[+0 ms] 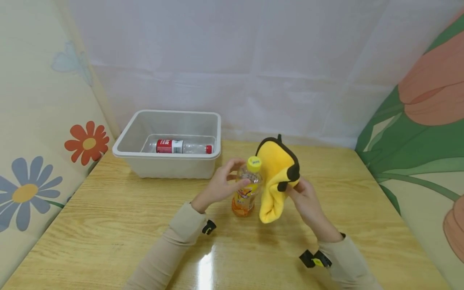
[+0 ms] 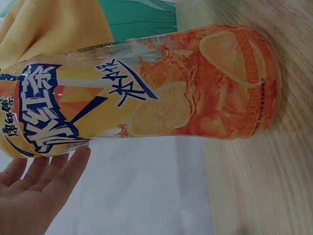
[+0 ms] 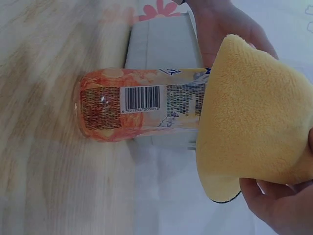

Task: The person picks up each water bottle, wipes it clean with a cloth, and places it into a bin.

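Note:
In the head view, a bottle of orange iced tea (image 1: 244, 199) with a yellow cap is near the middle of the table, leaning slightly right. My left hand (image 1: 221, 185) holds its upper part, thumb in front and fingers behind; the left wrist view shows the fingertips at the edge of the bottle's label (image 2: 132, 98). To its right, my right hand (image 1: 304, 197) grips a yellow cloth (image 1: 275, 173) with dark edging. The cloth hangs close beside the bottle, covering its upper part in the right wrist view. Whether it touches the bottle, I cannot tell.
A white plastic bin (image 1: 174, 167) stands at the back left of the wooden table (image 1: 119, 225). Inside it lies a clear bottle (image 1: 193, 148) with a red cap and red-and-white label. A white sheet (image 1: 235, 60) hangs behind, with flower-patterned panels on both sides.

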`<state>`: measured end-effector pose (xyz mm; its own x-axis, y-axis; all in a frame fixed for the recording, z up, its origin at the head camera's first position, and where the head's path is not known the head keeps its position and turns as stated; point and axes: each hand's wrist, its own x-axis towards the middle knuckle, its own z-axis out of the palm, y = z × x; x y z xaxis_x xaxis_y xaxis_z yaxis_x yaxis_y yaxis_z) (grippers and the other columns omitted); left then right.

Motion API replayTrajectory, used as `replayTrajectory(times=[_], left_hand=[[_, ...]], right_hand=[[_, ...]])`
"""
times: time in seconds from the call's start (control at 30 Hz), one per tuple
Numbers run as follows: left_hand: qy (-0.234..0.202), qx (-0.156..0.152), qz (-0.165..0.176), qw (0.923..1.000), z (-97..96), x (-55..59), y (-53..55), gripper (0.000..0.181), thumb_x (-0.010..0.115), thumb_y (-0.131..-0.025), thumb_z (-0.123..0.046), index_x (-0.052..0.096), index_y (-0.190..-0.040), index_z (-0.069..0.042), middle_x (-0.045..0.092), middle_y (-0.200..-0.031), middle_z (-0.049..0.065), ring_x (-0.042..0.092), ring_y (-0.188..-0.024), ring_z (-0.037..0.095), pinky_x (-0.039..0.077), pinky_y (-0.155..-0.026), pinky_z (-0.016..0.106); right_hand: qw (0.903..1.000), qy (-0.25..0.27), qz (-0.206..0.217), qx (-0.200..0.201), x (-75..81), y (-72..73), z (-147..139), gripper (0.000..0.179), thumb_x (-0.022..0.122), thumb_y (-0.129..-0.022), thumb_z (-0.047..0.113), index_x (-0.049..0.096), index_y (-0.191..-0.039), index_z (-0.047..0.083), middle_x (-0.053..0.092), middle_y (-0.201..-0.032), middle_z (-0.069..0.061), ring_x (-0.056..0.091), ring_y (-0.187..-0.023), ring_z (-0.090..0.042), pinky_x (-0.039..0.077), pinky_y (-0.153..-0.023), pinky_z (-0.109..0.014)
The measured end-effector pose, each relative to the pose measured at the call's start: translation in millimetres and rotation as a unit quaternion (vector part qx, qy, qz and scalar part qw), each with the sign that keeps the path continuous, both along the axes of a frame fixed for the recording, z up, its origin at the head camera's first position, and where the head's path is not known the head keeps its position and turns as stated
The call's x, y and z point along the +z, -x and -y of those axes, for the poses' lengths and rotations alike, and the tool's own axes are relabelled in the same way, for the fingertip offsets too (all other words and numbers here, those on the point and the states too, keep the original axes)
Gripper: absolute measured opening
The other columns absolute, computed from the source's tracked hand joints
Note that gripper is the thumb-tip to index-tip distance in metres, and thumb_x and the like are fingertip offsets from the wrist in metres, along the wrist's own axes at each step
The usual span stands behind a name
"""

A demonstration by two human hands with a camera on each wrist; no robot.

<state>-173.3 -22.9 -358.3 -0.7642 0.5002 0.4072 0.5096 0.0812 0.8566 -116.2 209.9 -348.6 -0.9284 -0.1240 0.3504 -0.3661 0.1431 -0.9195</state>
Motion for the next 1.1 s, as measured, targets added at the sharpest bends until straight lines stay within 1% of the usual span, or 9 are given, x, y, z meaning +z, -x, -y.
replayTrajectory(times=[0.17, 0.3, 0.43, 0.53, 0.7, 0.77, 0.97, 1.07, 1.1], left_hand=[[-0.009, 0.003, -0.01, 0.9999, 0.9, 1.6, -0.7, 0.049, 0.064, -0.084, -0.012, 0.044, -0.125, 0.005, 0.051, -0.121, 0.019, 0.05, -0.11, 0.031, 0.05, -0.086, 0.035], [-0.01, 0.012, -0.017, 0.9997, 1.3, 2.1, -1.6, 0.046, 0.065, -0.083, -0.007, 0.047, -0.124, 0.005, 0.051, -0.12, 0.019, 0.05, -0.108, 0.031, 0.051, -0.084, 0.035], [-0.003, 0.011, -0.013, 0.9998, 0.9, 1.5, -1.9, 0.047, 0.063, -0.084, -0.008, 0.046, -0.126, 0.005, 0.05, -0.122, 0.018, 0.05, -0.109, 0.028, 0.05, -0.085, 0.031], [0.0, 0.011, -0.009, 0.9999, 0.8, 0.8, -1.8, 0.048, 0.063, -0.084, -0.009, 0.045, -0.126, 0.005, 0.05, -0.123, 0.018, 0.05, -0.109, 0.027, 0.05, -0.085, 0.029], [-0.001, 0.007, -0.008, 0.9999, 1.5, -0.5, -1.8, 0.047, 0.062, -0.084, -0.007, 0.045, -0.126, 0.006, 0.05, -0.121, 0.018, 0.05, -0.109, 0.028, 0.05, -0.085, 0.03], [-0.003, 0.005, -0.006, 1.0, 1.6, -0.8, -1.9, 0.047, 0.062, -0.084, -0.005, 0.045, -0.127, 0.006, 0.05, -0.121, 0.018, 0.05, -0.109, 0.029, 0.05, -0.085, 0.031], [-0.01, 0.007, 0.008, 0.9999, 1.0, -0.6, -2.6, 0.048, 0.062, -0.084, -0.001, 0.044, -0.128, 0.005, 0.048, -0.122, 0.02, 0.05, -0.109, 0.032, 0.05, -0.086, 0.037], [-0.011, 0.008, 0.022, 0.9997, 0.3, 1.8, -4.1, 0.048, 0.061, -0.084, 0.002, 0.043, -0.128, 0.007, 0.047, -0.122, 0.022, 0.049, -0.11, 0.034, 0.05, -0.087, 0.036], [-0.012, 0.007, 0.024, 0.9996, 0.4, 4.9, -6.1, 0.047, 0.06, -0.084, 0.002, 0.043, -0.128, 0.008, 0.047, -0.121, 0.022, 0.049, -0.109, 0.034, 0.05, -0.087, 0.035]], right_hand=[[0.9998, 0.005, -0.017, 0.006, 2.9, 1.4, 5.4, 0.033, 0.049, -0.09, -0.004, 0.06, -0.099, 0.025, 0.062, -0.094, 0.007, 0.057, -0.084, -0.008, 0.051, -0.071, -0.02], [0.9996, -0.002, -0.027, -0.01, 1.4, 0.8, 10.5, 0.034, 0.05, -0.088, -0.007, 0.06, -0.098, 0.024, 0.062, -0.092, 0.008, 0.057, -0.083, -0.008, 0.051, -0.069, -0.02], [0.9984, -0.009, -0.042, -0.036, -3.2, 0.6, 15.6, 0.037, 0.051, -0.085, -0.011, 0.06, -0.097, 0.022, 0.061, -0.088, 0.009, 0.058, -0.078, -0.007, 0.051, -0.066, -0.019], [0.9979, -0.006, -0.048, -0.044, -6.6, 1.0, 19.5, 0.035, 0.05, -0.083, -0.013, 0.059, -0.098, 0.018, 0.061, -0.087, 0.009, 0.058, -0.075, -0.007, 0.052, -0.063, -0.02], [0.9979, -0.009, -0.052, -0.037, -10.2, 1.6, 23.0, 0.018, 0.049, -0.084, -0.013, 0.056, -0.099, -0.005, 0.06, -0.086, 0.01, 0.058, -0.073, -0.006, 0.052, -0.061, -0.02], [0.998, -0.016, -0.052, -0.034, -11.9, 2.1, 22.6, 0.015, 0.049, -0.085, -0.012, 0.054, -0.099, -0.011, 0.059, -0.086, 0.011, 0.057, -0.073, -0.006, 0.051, -0.061, -0.019], [0.9983, -0.042, -0.034, -0.02, -17.9, 4.6, 19.4, 0.013, 0.05, -0.087, -0.009, 0.055, -0.099, -0.012, 0.059, -0.087, 0.012, 0.057, -0.076, -0.005, 0.051, -0.064, -0.02], [0.9987, -0.045, -0.022, -0.006, -21.6, 5.9, 18.4, 0.012, 0.049, -0.088, -0.008, 0.055, -0.098, -0.012, 0.06, -0.086, 0.01, 0.058, -0.076, -0.006, 0.051, -0.065, -0.021], [0.9988, -0.045, -0.018, -0.003, -22.8, 6.2, 18.3, 0.012, 0.048, -0.089, -0.007, 0.055, -0.098, -0.012, 0.06, -0.086, 0.009, 0.058, -0.076, -0.006, 0.051, -0.065, -0.021]])
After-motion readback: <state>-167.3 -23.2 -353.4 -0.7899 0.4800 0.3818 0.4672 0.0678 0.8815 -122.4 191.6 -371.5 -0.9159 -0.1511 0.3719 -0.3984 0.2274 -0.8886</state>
